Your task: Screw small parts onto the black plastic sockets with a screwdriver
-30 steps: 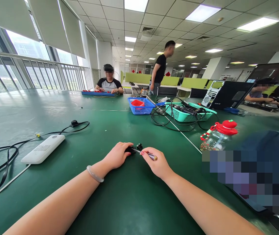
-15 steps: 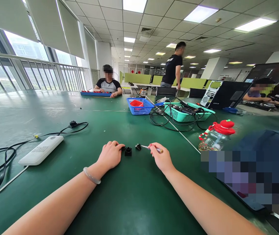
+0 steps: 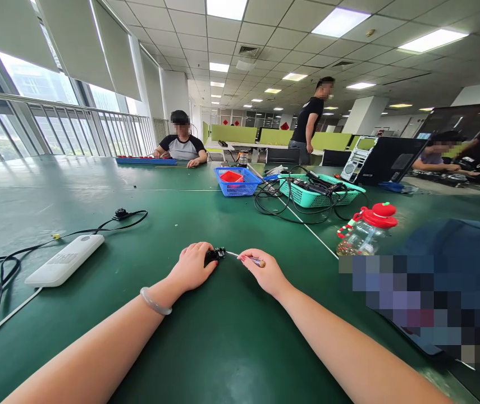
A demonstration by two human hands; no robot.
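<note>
My left hand (image 3: 192,267), a pale bangle on its wrist, rests on the green table with fingers closed round a small black block-shaped part (image 3: 211,257). Against the right end of that block is a small dark piece with shiny bits (image 3: 222,252); its exact kind is too small to tell. My right hand (image 3: 263,269) pinches a screwdriver (image 3: 258,261) by its amber-coloured handle. The thin metal shaft points left, its tip at or very close to the shiny piece. Fingers hide part of the block.
A white power strip (image 3: 66,260) with black cables lies left. Beyond are a blue basket (image 3: 238,189), a green basket (image 3: 307,199) with cables and a red-lidded bottle (image 3: 366,231). Dark cloth (image 3: 462,241) covers the right side. Other people (image 3: 183,147) sit and stand farther off.
The black block, formerly standing beside my left hand, is now gripped in it. My right hand has moved left with the screwdriver, and the small shiny piece now meets the block.
</note>
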